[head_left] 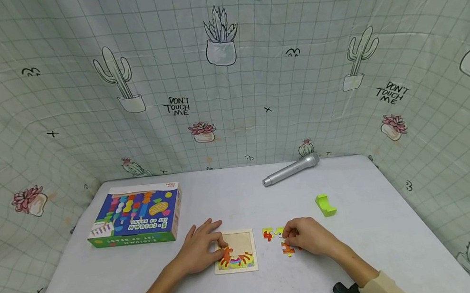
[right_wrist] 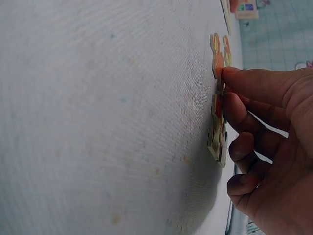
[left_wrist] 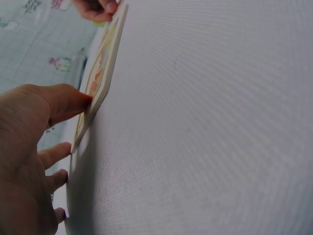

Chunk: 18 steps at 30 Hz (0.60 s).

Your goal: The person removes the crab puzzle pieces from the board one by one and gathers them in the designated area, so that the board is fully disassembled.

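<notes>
A square wooden jigsaw board lies in the middle of the table, its lower part filled with orange, red and green pieces. My left hand rests at the board's left side, thumb and index finger touching it by an orange piece; the other fingers spread out, as the left wrist view shows. To the right, my right hand bends over loose puzzle pieces, thumb and index finger pinching at one piece, largely hidden. In the right wrist view an orange piece lies right at the thumb tip.
A blue and green bead-set box stands at the left. At the back lies a silver microphone; a lime-green block sits beyond my right hand. A patterned cloth hangs behind the table.
</notes>
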Each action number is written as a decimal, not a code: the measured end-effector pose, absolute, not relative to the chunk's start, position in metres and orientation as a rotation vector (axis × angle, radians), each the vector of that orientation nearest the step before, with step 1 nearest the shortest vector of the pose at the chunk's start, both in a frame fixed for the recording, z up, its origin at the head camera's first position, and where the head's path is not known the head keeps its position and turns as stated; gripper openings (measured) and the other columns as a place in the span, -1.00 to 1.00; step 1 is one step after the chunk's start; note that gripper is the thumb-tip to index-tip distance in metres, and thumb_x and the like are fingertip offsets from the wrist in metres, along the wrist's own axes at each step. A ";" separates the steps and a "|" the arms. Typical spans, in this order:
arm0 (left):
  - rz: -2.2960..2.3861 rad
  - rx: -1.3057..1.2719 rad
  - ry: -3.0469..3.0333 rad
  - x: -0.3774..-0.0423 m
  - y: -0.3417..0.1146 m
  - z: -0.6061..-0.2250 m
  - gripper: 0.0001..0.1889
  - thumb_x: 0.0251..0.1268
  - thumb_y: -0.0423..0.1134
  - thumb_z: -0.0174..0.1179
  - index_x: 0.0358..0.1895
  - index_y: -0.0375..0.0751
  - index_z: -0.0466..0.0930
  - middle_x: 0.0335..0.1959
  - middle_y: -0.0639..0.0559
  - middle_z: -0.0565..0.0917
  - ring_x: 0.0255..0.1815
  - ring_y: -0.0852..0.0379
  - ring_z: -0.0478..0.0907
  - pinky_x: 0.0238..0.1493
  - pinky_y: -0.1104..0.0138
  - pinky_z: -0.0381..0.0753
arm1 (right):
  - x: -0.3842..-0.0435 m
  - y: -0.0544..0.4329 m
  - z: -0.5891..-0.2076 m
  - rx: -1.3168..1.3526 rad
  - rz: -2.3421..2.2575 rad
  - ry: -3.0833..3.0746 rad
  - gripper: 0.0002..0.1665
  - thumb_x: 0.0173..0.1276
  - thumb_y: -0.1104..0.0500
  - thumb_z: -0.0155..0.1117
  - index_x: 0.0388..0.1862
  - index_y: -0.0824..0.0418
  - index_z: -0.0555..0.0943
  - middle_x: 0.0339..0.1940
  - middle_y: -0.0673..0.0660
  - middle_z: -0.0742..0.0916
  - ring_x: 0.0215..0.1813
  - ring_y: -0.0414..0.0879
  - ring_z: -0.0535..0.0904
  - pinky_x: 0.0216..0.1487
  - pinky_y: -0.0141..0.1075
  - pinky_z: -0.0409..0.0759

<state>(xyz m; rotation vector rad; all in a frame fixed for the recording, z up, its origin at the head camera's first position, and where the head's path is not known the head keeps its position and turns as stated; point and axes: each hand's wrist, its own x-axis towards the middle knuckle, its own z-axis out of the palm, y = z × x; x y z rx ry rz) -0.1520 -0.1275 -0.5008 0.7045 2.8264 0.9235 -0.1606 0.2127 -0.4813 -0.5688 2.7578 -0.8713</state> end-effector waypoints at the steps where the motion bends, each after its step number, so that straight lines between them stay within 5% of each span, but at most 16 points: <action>1: 0.920 0.703 2.825 -0.152 -0.128 -0.500 -0.86 0.20 -0.12 0.39 -0.42 0.26 0.62 0.46 -0.11 0.42 0.58 -0.26 0.10 0.43 -0.41 -0.13 | -0.160 0.213 -0.481 -0.567 -0.869 2.759 -0.92 0.28 0.23 0.43 -0.33 0.04 0.69 -0.52 -0.16 0.60 -0.46 -0.28 0.46 -0.40 -0.39 0.45; 12: 0.888 0.816 2.695 -0.152 -0.139 -0.491 -0.90 0.23 -0.04 0.37 -0.23 0.24 0.65 0.53 -0.13 0.31 0.61 -0.29 0.00 0.44 -0.41 -0.19 | -0.162 0.208 -0.479 -0.546 -0.970 2.711 -0.92 0.32 0.23 0.40 -0.33 0.06 0.66 -0.56 -0.11 0.62 -0.62 -0.25 0.48 -0.54 -0.38 0.46; 18: 0.913 0.849 2.657 -0.154 -0.143 -0.492 -0.85 0.22 -0.03 0.37 -0.17 0.19 0.66 0.55 -0.16 0.28 0.61 -0.31 -0.03 0.43 -0.42 -0.22 | -0.165 0.187 -0.479 -0.594 -0.958 2.715 -0.95 0.33 0.19 0.39 -0.31 0.07 0.67 -0.52 -0.14 0.61 -0.52 -0.28 0.48 -0.47 -0.40 0.47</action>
